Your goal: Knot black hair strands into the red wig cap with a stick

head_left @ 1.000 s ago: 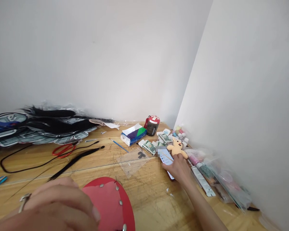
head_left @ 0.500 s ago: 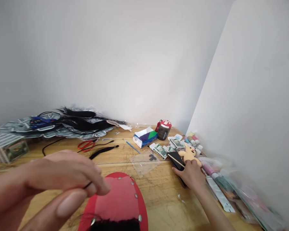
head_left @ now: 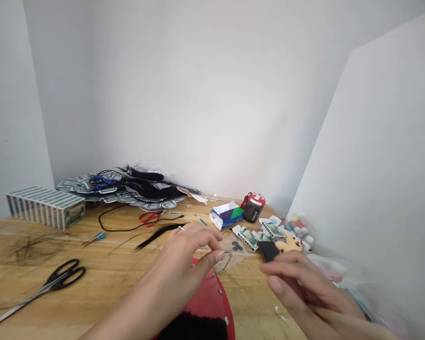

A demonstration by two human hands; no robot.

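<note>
My left hand point(head_left: 184, 269), with a ring on one finger, is in a pinch above a red rounded form point(head_left: 207, 295). A thin loop of dark hair point(head_left: 228, 259) trails from its fingertips. My right hand point(head_left: 308, 288) is closed at the right, its fingers curled around a thin pale wooden stick point(head_left: 320, 311), mostly hidden by the hand. Silver pins point(head_left: 220, 291) run along the form's right side, holding a lighter red mesh. Dense black hair point(head_left: 194, 326) covers the form's near part. The left forearm hides the form's left side.
Black-handled scissors point(head_left: 62, 279) and small blue scissors point(head_left: 98, 237) lie left, near loose hairs point(head_left: 38, 248). A stack of boxes point(head_left: 46, 205) stands behind. Hair bundles point(head_left: 148, 186) lie by the wall. Right are a tissue pack point(head_left: 227, 215), a plush toy point(head_left: 291, 242) and a black case point(head_left: 268, 250).
My right hand has left the black case and plush toy and come nearer with the wooden stick. My left hand has moved right, over the red form. The view has turned left.
</note>
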